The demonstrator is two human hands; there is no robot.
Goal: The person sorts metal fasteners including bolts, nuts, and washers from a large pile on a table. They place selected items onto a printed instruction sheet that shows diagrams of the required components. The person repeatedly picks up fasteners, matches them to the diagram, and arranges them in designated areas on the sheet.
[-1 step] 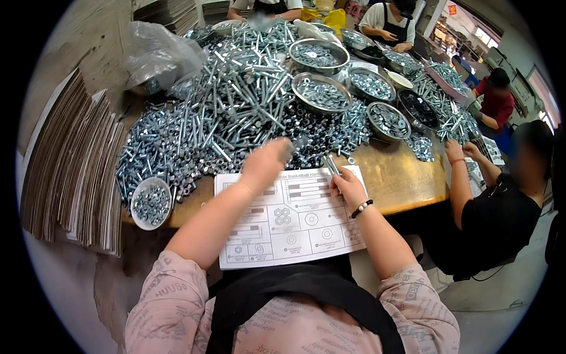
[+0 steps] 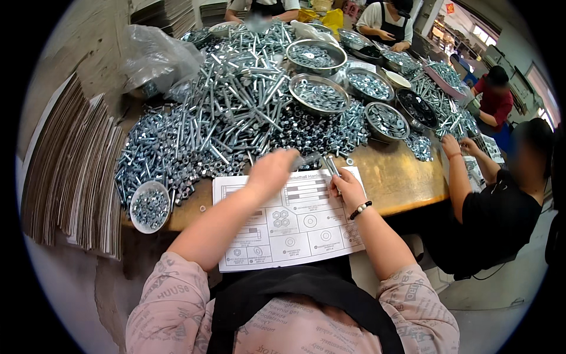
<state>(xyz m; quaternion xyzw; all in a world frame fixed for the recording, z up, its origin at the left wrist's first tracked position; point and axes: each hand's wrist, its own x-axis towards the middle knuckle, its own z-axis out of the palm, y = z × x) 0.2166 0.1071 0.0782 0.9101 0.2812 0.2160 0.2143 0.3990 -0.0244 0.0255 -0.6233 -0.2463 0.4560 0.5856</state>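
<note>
My right hand (image 2: 348,187), with a dark beaded bracelet at the wrist, grips silvery bolts (image 2: 331,166) that stick up from its fingers over the far right part of a printed parts sheet (image 2: 274,258). To its left my left hand (image 2: 273,170) is closed above the sheet's far edge. A blurred grey, shiny thing (image 2: 306,160) shows at its fingertips; its kind cannot be made out. Just beyond both hands spreads a heap of black and silvery nuts (image 2: 295,127), with a large pile of long bolts (image 2: 236,88) behind.
Metal bowls of washers (image 2: 318,94) stand at the back right. A white bowl of small nuts (image 2: 151,206) sits at the table's left edge, near stacked cardboard (image 2: 71,171). A clear plastic bag (image 2: 159,56) lies far left. A person in black (image 2: 501,206) works at the right; others sit farther off.
My left hand has moved slightly right and nearer, toward the bolts in my right hand. My right hand has stayed almost where it was.
</note>
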